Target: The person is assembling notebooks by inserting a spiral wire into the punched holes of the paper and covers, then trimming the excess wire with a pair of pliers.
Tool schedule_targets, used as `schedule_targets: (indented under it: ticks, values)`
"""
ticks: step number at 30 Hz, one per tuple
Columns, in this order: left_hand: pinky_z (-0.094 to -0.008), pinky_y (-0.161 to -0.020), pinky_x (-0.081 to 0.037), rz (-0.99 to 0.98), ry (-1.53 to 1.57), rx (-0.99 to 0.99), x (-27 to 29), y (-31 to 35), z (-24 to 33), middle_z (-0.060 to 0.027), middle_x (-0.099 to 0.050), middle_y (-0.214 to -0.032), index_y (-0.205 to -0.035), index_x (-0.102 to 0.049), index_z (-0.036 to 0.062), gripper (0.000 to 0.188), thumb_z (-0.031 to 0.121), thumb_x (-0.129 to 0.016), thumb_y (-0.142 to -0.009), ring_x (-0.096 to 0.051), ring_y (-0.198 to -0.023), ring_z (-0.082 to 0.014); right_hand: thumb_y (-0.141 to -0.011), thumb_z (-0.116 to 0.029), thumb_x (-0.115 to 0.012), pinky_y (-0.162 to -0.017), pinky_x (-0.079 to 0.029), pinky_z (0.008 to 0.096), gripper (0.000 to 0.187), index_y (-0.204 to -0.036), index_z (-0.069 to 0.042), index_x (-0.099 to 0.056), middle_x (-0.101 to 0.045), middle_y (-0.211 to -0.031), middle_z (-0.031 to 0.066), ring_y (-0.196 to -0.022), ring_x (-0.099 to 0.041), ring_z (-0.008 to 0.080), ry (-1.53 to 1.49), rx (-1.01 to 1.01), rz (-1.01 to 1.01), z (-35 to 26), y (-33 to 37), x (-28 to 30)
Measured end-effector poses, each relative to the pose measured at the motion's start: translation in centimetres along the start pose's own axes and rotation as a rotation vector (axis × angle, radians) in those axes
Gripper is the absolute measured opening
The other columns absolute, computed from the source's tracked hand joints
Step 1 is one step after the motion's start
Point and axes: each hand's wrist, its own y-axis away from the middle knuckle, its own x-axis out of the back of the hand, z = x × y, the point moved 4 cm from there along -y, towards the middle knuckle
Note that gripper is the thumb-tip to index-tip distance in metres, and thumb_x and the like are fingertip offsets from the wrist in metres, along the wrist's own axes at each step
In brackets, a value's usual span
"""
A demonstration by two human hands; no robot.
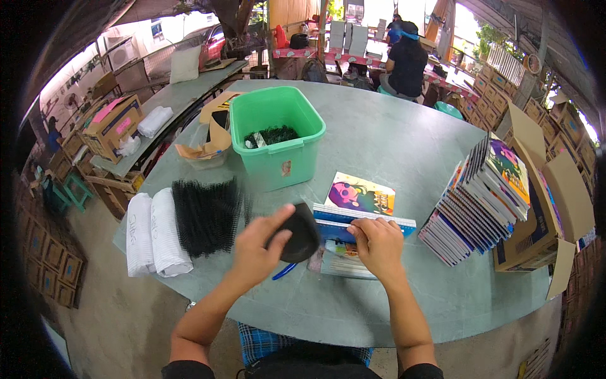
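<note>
My left hand (255,249) is closed on a smooth black rounded block (299,235), slightly blurred, whose kind I cannot make out. Close beside it, my right hand (380,245) grips the edge of a blue-covered book (334,231) with a row of punched holes along its white page edge. A book with a colourful illustrated cover (363,192) lies just beyond. Under my hands are more books (347,265), partly hidden. A blue pen (285,271) lies near my left wrist. Left of my hands, many black spiral binding coils (207,218) are piled beside two white wrapped bundles (170,234).
A green bin (281,165) holding black coils stands at the table's far side, beside an open carton (205,151). To the right, a tall stack of spiral-bound notebooks (476,196) leans near an open cardboard box (530,234). A person (407,66) sits at a farther table.
</note>
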Motion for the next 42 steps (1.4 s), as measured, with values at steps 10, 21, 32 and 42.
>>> schedule_targets:
  ticks: [10,21,32,42]
  values:
    - [-0.0328,-0.069,-0.048,0.201,0.244,0.107,0.2,0.0,-1.9,-0.0112,-0.06,-0.081,-0.115,-0.063,0.0172,0.038,0.007,-0.064,-0.078,-0.058,-0.071,-0.0255,-0.078,-0.018,-0.064,-0.058,-0.036,0.0338,0.009,-0.073,-0.011,-0.061,-0.06,-0.064,0.0025,-0.06,-0.055,0.0204,0.003,-0.034,0.042,0.4,0.9,-0.2]
    - [-0.0349,-0.071,-0.048,-0.285,0.084,0.012,-4.4,0.0,-0.2,-0.0128,-0.061,-0.087,-0.115,-0.062,0.0145,0.038,0.008,-0.066,-0.077,-0.06,-0.076,-0.0268,-0.079,-0.02,-0.064,-0.056,-0.035,0.0347,0.011,-0.075,-0.011,-0.06,-0.058,-0.063,0.002,-0.059,-0.054,0.0201,0.002,-0.018,0.08,0.3,1.3,-0.5]
    - [-0.0283,-0.075,-0.048,0.006,0.254,0.003,-2.2,-2.2,1.1,-0.0088,-0.062,-0.092,-0.113,-0.062,0.0078,0.03,0.006,-0.06,-0.083,-0.061,-0.082,-0.017,-0.075,-0.017,-0.071,-0.068,-0.048,0.0329,0.017,-0.086,-0.006,-0.064,-0.065,-0.079,0.0069,-0.076,-0.061,0.0208,0.03,-0.097,-0.041,2.5,1.9,2.7]
    - [-0.0296,-0.076,-0.046,0.176,0.51,0.194,-4.9,-2.1,0.8,-0.0095,-0.06,-0.1,-0.117,-0.058,0.0013,0.032,0.006,-0.058,-0.085,-0.058,-0.086,-0.0176,-0.075,-0.008,-0.074,-0.075,-0.047,0.024,0.021,-0.093,-0.003,-0.065,-0.067,-0.092,0.0076,-0.086,-0.059,0.0107,-1.043,-0.601,0.178,7.3,5.4,0.4]
